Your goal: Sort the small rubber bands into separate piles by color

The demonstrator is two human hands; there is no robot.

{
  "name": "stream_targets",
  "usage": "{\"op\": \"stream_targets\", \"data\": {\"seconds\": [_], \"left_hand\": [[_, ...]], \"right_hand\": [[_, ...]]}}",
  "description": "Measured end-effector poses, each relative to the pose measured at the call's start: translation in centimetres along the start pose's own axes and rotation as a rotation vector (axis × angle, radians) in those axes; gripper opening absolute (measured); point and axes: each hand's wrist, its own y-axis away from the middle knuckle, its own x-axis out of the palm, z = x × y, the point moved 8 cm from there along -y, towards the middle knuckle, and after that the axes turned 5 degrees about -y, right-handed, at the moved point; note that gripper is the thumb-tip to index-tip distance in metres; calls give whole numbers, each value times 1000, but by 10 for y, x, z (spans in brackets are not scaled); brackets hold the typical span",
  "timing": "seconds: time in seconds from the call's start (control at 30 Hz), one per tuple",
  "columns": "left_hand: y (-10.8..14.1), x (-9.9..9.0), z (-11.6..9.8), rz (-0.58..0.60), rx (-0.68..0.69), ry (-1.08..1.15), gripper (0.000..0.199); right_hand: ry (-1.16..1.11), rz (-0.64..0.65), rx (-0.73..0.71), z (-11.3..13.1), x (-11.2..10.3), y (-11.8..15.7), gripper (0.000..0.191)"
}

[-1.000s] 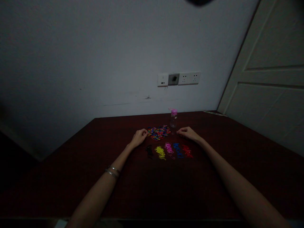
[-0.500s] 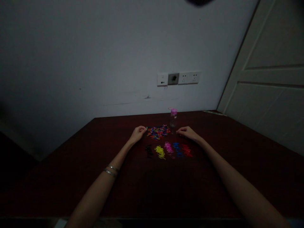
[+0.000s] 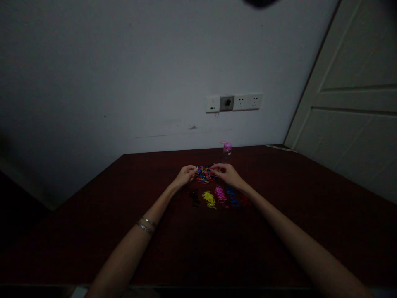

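A mixed heap of colourful rubber bands lies on the dark red table between my two hands. My left hand is at the heap's left edge, fingers pinched together; a small light spot shows at the fingertips, too small to name. Over the heap's right side reaches my right hand, its thumb and fingers close together, with whatever they grip hidden. Nearer to me, sorted bands lie in a row: black bands, yellow bands, pink bands, blue bands and red bands, the last partly behind my right wrist.
Behind the heap stands a clear bottle with a pink lid, its lower part behind my right hand. The table meets a pale wall with a row of sockets. A panelled door is at the right.
My right hand has moved left from beside the bottle to the heap's right side. My left hand has shifted slightly right, further onto the heap's left edge.
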Motion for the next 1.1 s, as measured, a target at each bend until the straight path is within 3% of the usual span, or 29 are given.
{"op": "stream_targets", "data": {"seconds": [0.2,0.47,0.83,1.1], "left_hand": [[4,21,-4,129,7,30,38],[11,36,-14,187,23,-9,39],[9,35,-5,188,8,-27,37],[6,22,-2,150,-14,-63,34]], "right_hand": [[65,-6,-133,20,26,8,26],[211,-23,-135,19,27,11,18],[268,-9,-154,19,23,11,15],[280,-118,-109,-8,-4,6,20]]}}
